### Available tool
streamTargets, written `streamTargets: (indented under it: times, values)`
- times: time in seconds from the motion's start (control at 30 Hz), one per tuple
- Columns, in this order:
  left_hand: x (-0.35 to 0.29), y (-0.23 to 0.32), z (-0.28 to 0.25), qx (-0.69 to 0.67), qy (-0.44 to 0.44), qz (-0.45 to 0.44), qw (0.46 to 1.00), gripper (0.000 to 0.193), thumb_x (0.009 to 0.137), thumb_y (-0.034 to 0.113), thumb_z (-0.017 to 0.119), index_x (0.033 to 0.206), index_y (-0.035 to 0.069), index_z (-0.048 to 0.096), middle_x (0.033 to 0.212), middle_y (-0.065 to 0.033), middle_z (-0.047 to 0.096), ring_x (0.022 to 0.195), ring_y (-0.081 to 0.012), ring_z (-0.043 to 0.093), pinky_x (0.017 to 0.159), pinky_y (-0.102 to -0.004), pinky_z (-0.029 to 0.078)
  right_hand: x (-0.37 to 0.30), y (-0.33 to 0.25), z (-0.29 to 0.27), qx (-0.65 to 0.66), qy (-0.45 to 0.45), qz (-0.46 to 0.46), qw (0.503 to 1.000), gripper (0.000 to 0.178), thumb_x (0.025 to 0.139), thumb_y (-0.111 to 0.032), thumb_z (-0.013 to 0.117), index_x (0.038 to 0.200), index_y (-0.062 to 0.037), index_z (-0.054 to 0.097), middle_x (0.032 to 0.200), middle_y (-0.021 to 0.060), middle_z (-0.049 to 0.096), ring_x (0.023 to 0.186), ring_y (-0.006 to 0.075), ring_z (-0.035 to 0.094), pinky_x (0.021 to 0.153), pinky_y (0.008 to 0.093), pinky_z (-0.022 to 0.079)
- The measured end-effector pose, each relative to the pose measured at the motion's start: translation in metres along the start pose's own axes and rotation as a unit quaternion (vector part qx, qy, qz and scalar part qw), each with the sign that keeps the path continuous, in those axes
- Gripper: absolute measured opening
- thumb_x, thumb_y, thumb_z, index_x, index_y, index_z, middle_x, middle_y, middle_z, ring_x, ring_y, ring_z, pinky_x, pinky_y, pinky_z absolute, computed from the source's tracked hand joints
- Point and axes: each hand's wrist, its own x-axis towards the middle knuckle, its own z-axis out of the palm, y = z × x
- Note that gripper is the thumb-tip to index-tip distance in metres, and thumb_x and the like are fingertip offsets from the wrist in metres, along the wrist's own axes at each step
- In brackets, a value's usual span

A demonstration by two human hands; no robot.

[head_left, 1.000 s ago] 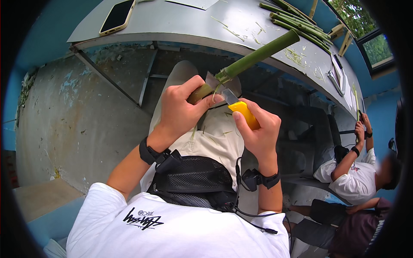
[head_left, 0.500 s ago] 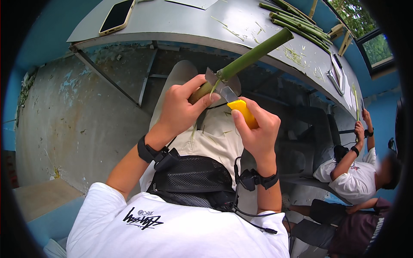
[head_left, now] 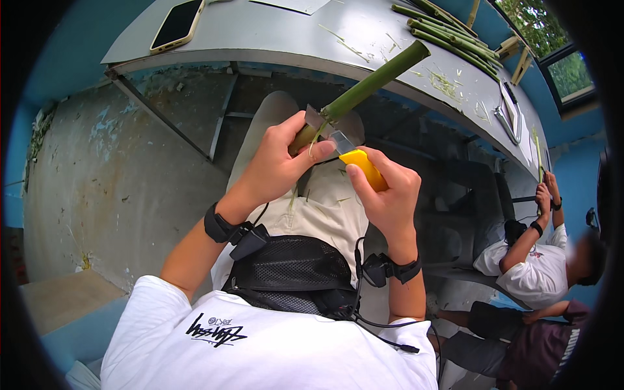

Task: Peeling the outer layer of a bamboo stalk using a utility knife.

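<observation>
My left hand (head_left: 276, 159) is wrapped round the near end of a green bamboo tube (head_left: 374, 84). The tube slants up and away to the right, its far end above the table edge. In my right hand (head_left: 390, 188) is a knife with a yellow handle (head_left: 364, 168), gripped between thumb and fingers. Its wide metal blade (head_left: 339, 141) points up and left, against the bamboo beside my left thumb. A thin curled shaving (head_left: 316, 140) hangs from the tube by the blade. Part of the blade is hidden behind the shaving and my thumb.
On the grey table (head_left: 260, 29) ahead lie a phone (head_left: 177, 25), several green bamboo stalks (head_left: 452, 39), loose shavings (head_left: 444, 84) and a metal-framed tool (head_left: 509, 116). Two other people are at the right; one, in a white shirt (head_left: 533, 270), holds a thin green strip.
The bamboo tube has shifted slightly left, its far end moving with it. Both hands have moved a little left, and the knife stays against the bamboo.
</observation>
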Motion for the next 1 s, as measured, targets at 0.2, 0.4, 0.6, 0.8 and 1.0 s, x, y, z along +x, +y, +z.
streamTargets:
  times: [0.2, 0.4, 0.6, 0.8, 1.0]
  values:
    - [0.003, 0.002, 0.007, 0.07, 0.071, 0.053, 0.994, 0.051, 0.094, 0.042, 0.085, 0.092, 0.003, 0.053, 0.062, -0.0026, 0.042, 0.059, -0.0134, 0.035, 0.054, -0.0319, 0.032, 0.0, -0.002, 0.0, -0.002, 0.002, -0.01, 1.0, 0.023, 0.087, -0.023, 0.083, 0.104, -0.0081, 0.08, 0.077, 0.0091, 0.076, 0.059, 0.0245, 0.07, 0.057, 0.0318, 0.053]
    - [0.003, 0.001, 0.006, 0.103, 0.07, 0.088, 0.988, 0.052, 0.09, 0.039, 0.09, 0.093, 0.003, 0.053, 0.062, -0.0033, 0.042, 0.058, -0.0143, 0.035, 0.053, -0.031, 0.033, 0.0, -0.002, 0.0, 0.01, 0.018, -0.018, 1.0, 0.023, 0.087, -0.023, 0.083, 0.104, -0.008, 0.08, 0.076, 0.009, 0.075, 0.058, 0.0247, 0.07, 0.057, 0.0321, 0.053]
    - [0.004, 0.003, 0.008, 0.069, 0.082, 0.074, 0.991, 0.048, 0.089, 0.035, 0.091, 0.092, 0.002, 0.057, 0.062, -0.0035, 0.045, 0.058, -0.0137, 0.036, 0.053, -0.0314, 0.033, 0.001, -0.002, 0.001, -0.005, 0.016, -0.023, 1.0, 0.023, 0.086, -0.023, 0.084, 0.103, -0.0078, 0.08, 0.077, 0.009, 0.076, 0.058, 0.0252, 0.069, 0.057, 0.0326, 0.053]
    - [0.002, 0.002, 0.011, 0.085, 0.104, 0.062, 0.989, 0.045, 0.089, 0.03, 0.091, 0.093, 0.001, 0.057, 0.06, -0.0072, 0.047, 0.056, -0.0149, 0.036, 0.053, -0.0333, 0.035, 0.001, -0.001, 0.003, -0.013, 0.024, -0.035, 0.999, 0.024, 0.086, -0.022, 0.084, 0.104, -0.0073, 0.08, 0.078, 0.0096, 0.076, 0.058, 0.0252, 0.07, 0.057, 0.0328, 0.053]
    - [0.003, 0.004, 0.013, 0.12, 0.121, 0.017, 0.985, 0.042, 0.093, 0.03, 0.087, 0.092, -0.001, 0.058, 0.06, -0.0082, 0.047, 0.056, -0.0153, 0.037, 0.053, -0.0345, 0.036, -0.006, 0.006, 0.008, 0.042, 0.037, 0.027, 0.998, 0.026, 0.087, -0.021, 0.085, 0.107, -0.0056, 0.08, 0.075, 0.0106, 0.074, 0.057, 0.0251, 0.068, 0.056, 0.0318, 0.052]
